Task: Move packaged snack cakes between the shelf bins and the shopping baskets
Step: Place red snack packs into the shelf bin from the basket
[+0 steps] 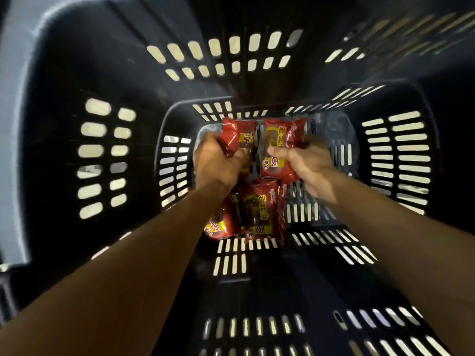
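Head view: a red snack cake pack [237, 136] is gripped in the curled fingers of the left hand [214, 163], and a second red pack [279, 150] is pinched between thumb and curled fingers of the right hand [305, 163], both held deep inside a dark slotted basket [395, 150]. More red packs [246, 214] are seen lying on the basket floor, just below the hands and between the forearms.

the red snack cake packets [279, 150] carry yellow labels with chinese characters, too blurred to read surely.
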